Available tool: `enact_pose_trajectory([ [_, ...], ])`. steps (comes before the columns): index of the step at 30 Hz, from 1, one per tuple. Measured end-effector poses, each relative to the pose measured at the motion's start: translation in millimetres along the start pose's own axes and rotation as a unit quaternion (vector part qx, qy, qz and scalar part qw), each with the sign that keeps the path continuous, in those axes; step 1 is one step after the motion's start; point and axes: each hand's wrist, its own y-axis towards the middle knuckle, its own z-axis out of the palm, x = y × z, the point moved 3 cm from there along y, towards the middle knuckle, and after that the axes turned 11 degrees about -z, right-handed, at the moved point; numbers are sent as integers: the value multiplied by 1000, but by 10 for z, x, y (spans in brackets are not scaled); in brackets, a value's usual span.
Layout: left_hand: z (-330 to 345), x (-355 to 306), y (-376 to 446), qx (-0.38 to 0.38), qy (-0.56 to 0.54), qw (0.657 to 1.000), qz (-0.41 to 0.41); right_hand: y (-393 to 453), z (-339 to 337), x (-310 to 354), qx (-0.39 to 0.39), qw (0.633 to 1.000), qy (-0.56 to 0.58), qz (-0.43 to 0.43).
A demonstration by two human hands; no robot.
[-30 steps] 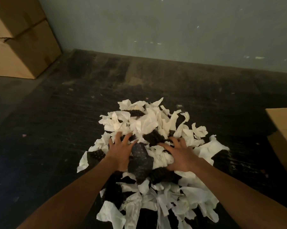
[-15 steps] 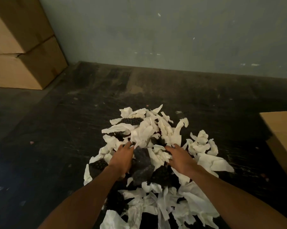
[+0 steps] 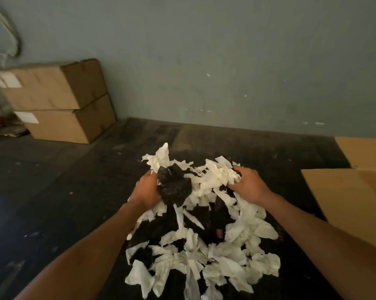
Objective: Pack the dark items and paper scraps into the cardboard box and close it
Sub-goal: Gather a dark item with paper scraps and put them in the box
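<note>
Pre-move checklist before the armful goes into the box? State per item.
1. Left hand has a hold on the dark item: ok, fingers wrap its left side.
2. Right hand holds paper scraps: ok, fingers sunk into the white bunch.
3. Load fully gathered: not ok, many scraps and dark pieces lie loose in the pile on the floor.
4. Cardboard box within sight on the right: ok, a flap shows at the frame edge.
5. Box open and with room: cannot tell, its inside is out of view.
6. Path from hands to the box free: ok, only bare dark floor between.
</note>
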Motion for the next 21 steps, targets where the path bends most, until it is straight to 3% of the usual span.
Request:
enact_pose_trajectory([
  [12,-618,-968,-999,-71,-14,997,0,-771,-1345,273,-65,997,-3,-50],
  [21,-491,-1730,-952,-57,-25,995,83,-1237,-2121,94,-128,991,-34,-26],
])
